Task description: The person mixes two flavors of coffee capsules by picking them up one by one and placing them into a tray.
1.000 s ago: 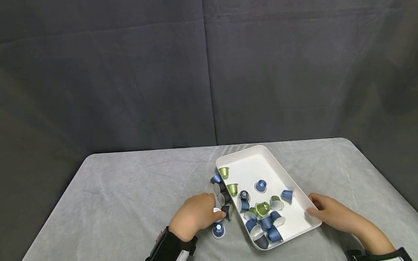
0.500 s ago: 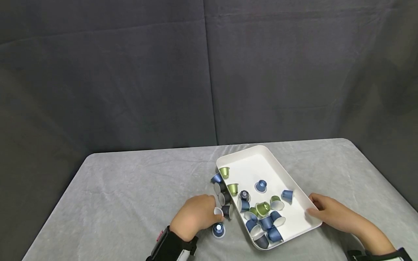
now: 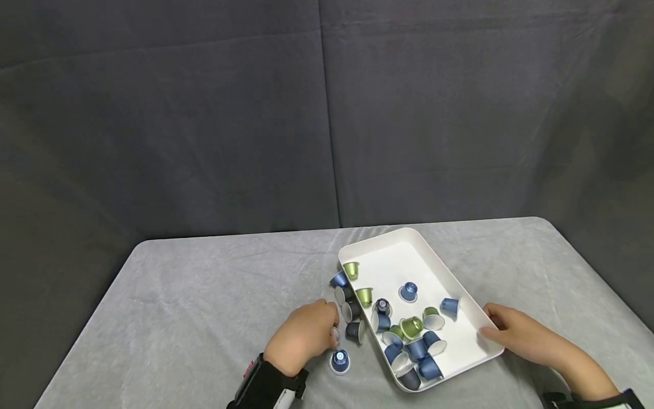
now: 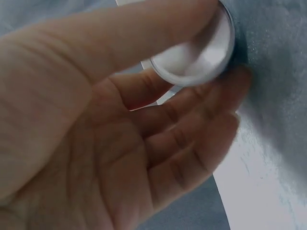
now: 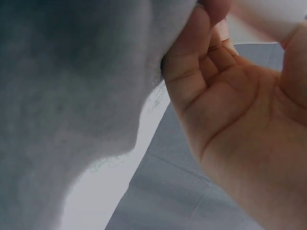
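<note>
My left hand [image 3: 302, 339] pinches a coffee capsule [image 4: 204, 60] between thumb and fingers, left of the white tray [image 3: 439, 255]. The thumb lies across its silver foil lid in the left wrist view; its body is mostly hidden. Just below this hand, a blue capsule [image 3: 339, 361] stands lid-down on the table. A dark capsule [image 3: 355, 332] lies on its side to the right of the fingers. With thumb over the rim, my right hand [image 3: 521, 335] holds the tray's right edge. In the right wrist view the fingers [image 5: 189, 67] curl under the tray.
Blue capsules [image 3: 429, 367], green capsules [image 3: 411, 326] and a dark capsule [image 3: 410, 379] lie in the tray, mostly toward its near corner. Along its left wall sit two dark capsules [image 3: 351, 311] and a blue one [image 3: 338, 279]. A grey cloth covers the table [image 3: 204, 307].
My left thumb has drawn back left from the dark capsule, and the pinched capsule has moved slightly left with it. The standing blue capsule has shifted slightly left. My right hand and the tray stay still.
</note>
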A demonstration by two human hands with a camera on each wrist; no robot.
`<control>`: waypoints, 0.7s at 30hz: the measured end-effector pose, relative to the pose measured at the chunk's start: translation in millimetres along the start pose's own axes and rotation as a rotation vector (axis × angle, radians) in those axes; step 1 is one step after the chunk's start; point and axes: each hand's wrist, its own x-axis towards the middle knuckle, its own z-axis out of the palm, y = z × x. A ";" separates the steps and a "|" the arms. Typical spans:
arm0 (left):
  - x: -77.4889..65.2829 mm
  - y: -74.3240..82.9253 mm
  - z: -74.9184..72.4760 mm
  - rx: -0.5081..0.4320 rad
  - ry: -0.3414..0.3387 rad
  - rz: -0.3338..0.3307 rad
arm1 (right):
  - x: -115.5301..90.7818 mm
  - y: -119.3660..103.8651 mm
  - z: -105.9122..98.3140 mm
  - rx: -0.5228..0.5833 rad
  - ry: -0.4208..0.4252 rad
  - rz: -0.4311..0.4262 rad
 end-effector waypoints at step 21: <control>3.3 -3.6 -5.3 0.057 0.139 0.026 | -1.2 0.6 0.2 -0.001 0.001 -0.025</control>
